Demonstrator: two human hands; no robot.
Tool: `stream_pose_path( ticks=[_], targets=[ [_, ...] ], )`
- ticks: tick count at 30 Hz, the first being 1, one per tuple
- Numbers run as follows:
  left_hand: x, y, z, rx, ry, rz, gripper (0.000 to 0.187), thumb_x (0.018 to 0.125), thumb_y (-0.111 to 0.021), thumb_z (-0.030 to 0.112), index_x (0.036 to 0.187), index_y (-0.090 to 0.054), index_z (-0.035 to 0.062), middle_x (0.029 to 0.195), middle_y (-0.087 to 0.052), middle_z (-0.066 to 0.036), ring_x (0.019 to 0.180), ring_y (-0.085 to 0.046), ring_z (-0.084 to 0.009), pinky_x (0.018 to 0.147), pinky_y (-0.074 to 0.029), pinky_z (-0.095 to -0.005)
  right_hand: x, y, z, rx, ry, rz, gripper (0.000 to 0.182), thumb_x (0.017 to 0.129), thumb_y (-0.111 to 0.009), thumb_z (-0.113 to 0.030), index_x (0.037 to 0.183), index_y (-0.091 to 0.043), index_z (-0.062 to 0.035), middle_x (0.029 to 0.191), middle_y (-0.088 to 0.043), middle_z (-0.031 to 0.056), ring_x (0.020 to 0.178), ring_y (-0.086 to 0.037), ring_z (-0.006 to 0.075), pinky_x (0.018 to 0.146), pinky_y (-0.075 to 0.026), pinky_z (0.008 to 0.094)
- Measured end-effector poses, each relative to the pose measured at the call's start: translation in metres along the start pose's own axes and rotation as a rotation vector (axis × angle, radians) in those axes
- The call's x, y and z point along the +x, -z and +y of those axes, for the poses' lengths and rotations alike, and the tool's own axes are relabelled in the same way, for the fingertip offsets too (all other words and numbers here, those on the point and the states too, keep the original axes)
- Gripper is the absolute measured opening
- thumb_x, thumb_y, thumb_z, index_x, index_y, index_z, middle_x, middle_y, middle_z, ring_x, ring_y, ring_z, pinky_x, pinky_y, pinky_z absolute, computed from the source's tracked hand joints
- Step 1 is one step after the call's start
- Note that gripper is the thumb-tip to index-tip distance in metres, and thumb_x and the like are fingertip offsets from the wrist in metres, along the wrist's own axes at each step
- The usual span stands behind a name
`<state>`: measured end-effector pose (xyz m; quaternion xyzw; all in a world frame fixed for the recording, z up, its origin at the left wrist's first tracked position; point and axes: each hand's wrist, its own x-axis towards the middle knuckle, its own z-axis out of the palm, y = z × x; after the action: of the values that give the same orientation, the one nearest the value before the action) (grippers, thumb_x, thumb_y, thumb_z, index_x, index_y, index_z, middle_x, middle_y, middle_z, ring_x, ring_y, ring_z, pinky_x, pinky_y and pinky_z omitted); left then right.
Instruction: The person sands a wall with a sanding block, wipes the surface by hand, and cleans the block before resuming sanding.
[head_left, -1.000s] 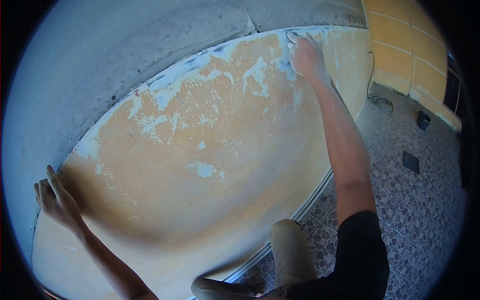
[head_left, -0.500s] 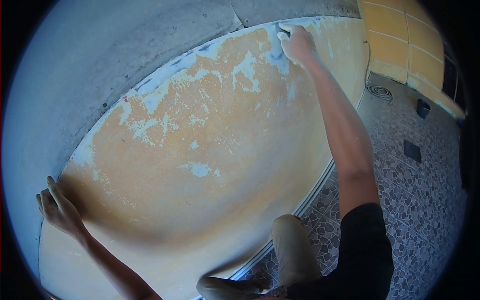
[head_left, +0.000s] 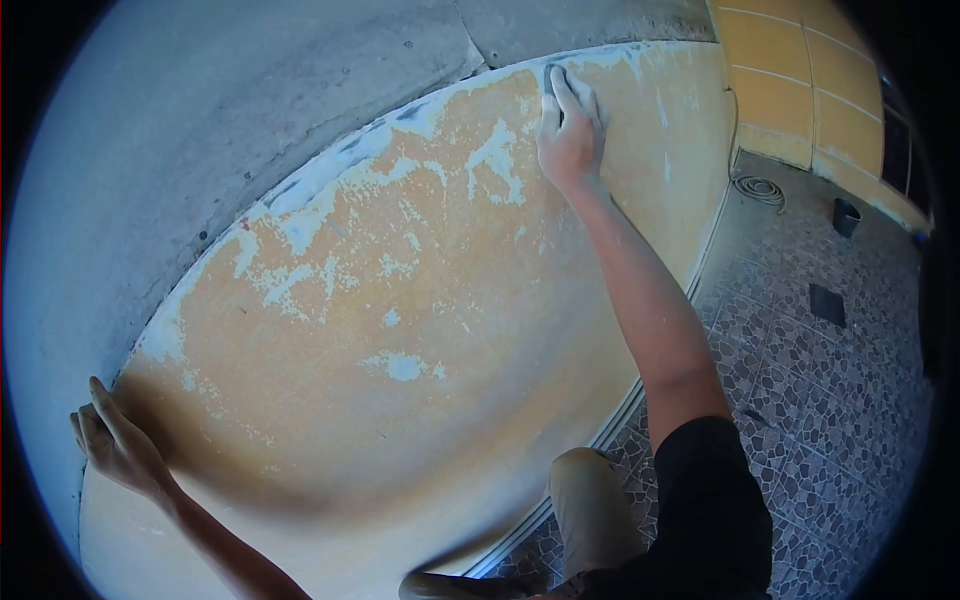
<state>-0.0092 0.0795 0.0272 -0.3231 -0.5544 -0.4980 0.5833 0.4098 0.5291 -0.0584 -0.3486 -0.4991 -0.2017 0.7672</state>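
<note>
My right hand [head_left: 572, 135] presses against the upper part of a wall [head_left: 450, 290] with peeling yellow-orange paint and pale bare patches. White dust coats its fingers. Between them shows a small dark grey piece [head_left: 549, 78] that looks like sandpaper, mostly hidden by the hand. At the far left, my left hand [head_left: 118, 445] rests on the wall's edge, fingers apart and nothing visible in them. It casts a dark shadow on the paint beside it.
Bare grey concrete [head_left: 330, 80] borders the wall's curved edge. On the right are a stone-patterned tiled floor [head_left: 790, 400], a coiled hose [head_left: 760, 190], a dark bucket [head_left: 846, 217], a dark square plate [head_left: 827, 305] and a yellow tiled wall [head_left: 770, 95]. My bent knee [head_left: 590, 500] is below.
My right hand has moved left and slightly down along the upper wall, its fingers now pointing upward. My left hand stays on the edge. The view has shifted slightly.
</note>
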Motion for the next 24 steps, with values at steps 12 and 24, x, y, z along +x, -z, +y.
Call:
stream_pose_path(
  ticks=[12, 24],
  targets=[
    [0.003, 0.003, -0.015, 0.058, -0.006, -0.011, 0.057, 0.108, -0.066, 0.044, 0.08, -0.062, -0.0058, 0.079, -0.05, -0.011, 0.084, -0.053, -0.0283, 0.084, -0.044, -0.047, 0.022, 0.002, 0.016, 0.045, -0.034, -0.061, 0.041, 0.106, -0.06, -0.024, 0.142, -0.071, -0.0074, 0.138, -0.069, 0.0167, 0.13, -0.061, 0.0348, 0.116, -0.039, 0.0451],
    [0.004, 0.005, -0.01, 0.001, 0.036, -0.055, 0.059, 0.108, -0.067, 0.043, 0.075, -0.058, -0.0054, 0.078, -0.047, -0.009, 0.078, -0.051, -0.0252, 0.077, -0.042, -0.0453, 0.019, 0.008, 0.016, 0.085, -0.02, -0.098, 0.04, 0.106, -0.061, -0.019, 0.143, -0.07, -0.0067, 0.143, -0.067, 0.0171, 0.133, -0.06, 0.0353, 0.116, -0.039, 0.0482]
  ],
)
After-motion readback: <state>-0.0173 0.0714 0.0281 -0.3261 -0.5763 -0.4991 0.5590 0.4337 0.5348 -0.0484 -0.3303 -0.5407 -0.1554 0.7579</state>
